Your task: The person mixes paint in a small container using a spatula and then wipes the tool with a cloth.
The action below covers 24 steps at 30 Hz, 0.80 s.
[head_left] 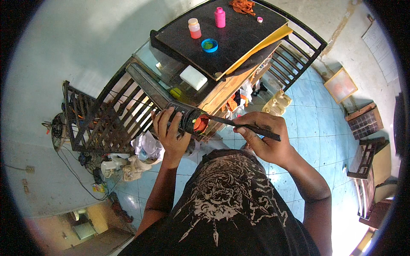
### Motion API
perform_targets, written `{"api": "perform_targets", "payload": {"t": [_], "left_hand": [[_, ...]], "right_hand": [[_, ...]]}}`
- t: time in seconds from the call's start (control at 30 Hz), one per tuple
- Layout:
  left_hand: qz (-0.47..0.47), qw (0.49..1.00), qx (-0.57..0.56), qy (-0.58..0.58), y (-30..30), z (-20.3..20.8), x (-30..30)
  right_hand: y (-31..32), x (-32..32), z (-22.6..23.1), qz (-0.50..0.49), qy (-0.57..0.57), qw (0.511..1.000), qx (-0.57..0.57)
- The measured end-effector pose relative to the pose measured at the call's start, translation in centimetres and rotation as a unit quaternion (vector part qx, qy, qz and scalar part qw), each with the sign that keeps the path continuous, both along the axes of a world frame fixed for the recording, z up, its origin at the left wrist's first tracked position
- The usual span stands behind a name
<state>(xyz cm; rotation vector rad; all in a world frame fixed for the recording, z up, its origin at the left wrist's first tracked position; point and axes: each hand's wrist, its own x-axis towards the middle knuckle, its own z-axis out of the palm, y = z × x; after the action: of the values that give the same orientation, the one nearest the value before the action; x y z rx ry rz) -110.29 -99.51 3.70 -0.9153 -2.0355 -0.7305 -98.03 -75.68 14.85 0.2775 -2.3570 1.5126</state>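
Note:
My left hand (174, 137) is wrapped round a dark jar (184, 114), which lies tilted with its open mouth towards the right. Orange-red stuff (200, 124) shows at the mouth. Between thumb and fingers, my right hand (270, 135) grips a flat dark stick (223, 120), its far end reaching the jar's mouth. How deep that end goes is hidden. Beyond the hands, on the black tabletop (183, 50), are a blue lid (209, 45) with green stuff in it, a clear bottle (194, 29) of pink-orange liquid and a pink bottle (220, 18).
A white block (193, 77) lies on the table's lower glass part. Orange cloth (242, 7) and a small cap (259, 19) are at the far edge. Dark slatted frames (124, 102) flank the table. Framed screens (340, 85) lean against the right wall; cables and bags clutter the left floor.

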Motion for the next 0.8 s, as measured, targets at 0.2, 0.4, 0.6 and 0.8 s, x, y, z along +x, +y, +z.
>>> {"api": "perform_targets", "payload": {"t": [0.2,0.4,0.6,0.8], "left_hand": [[0.012,0.999,0.0,-0.031,0.2,0.2,0.3],[0.023,0.999,0.016,-0.044,0.2,-0.1,0.4],[0.032,0.998,0.03,-0.051,0.6,0.0,0.7],[0.038,0.997,0.035,-0.053,0.6,-0.3,0.4]], "right_hand": [[-0.3,0.9,-0.9,-0.021,-0.071,0.995,-0.066],[-0.5,1.0,-1.6,-0.052,-0.031,0.997,-0.049],[-1.2,0.9,-2.4,-0.053,-0.031,0.995,-0.081],[-1.0,0.7,-2.2,-0.019,-0.037,0.997,-0.063]]}}
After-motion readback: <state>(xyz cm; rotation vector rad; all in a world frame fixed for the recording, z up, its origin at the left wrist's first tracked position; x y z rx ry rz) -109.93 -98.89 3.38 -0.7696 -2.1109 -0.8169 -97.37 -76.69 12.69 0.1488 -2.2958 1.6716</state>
